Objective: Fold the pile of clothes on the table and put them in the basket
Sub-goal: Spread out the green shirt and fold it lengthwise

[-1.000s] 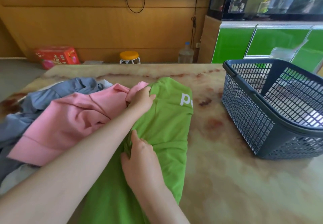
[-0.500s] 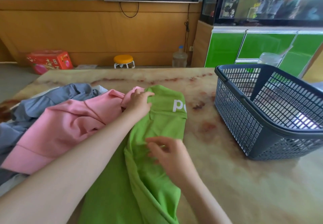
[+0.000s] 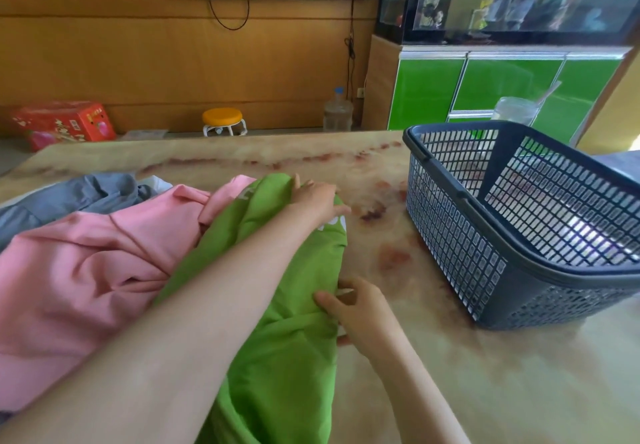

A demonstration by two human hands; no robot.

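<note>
A green shirt [image 3: 277, 357] with white lettering lies lengthwise on the marble table [image 3: 467, 391], partly folded into a long strip. My left hand [image 3: 313, 198] grips the fabric at its far end, arm stretched across the cloth. At the shirt's right edge, about halfway along, my right hand [image 3: 360, 308] pinches the cloth, thumb on top and fingers beneath. A pink garment [image 3: 86, 270] and a grey one [image 3: 69, 194] are heaped to the left. The dark mesh basket [image 3: 450, 236] stands at the right with nothing visible inside.
Behind the basket stands a clear cup with a straw [image 3: 512, 113]. Beyond the table's far edge are a yellow stool [image 3: 223, 120], a water bottle [image 3: 337, 111], a red box [image 3: 65, 123] and green cabinets [image 3: 485, 90].
My left hand has carried the shirt's far left part rightward over the lettering. My right hand has shifted from the shirt's middle to its right edge and taken hold there.
</note>
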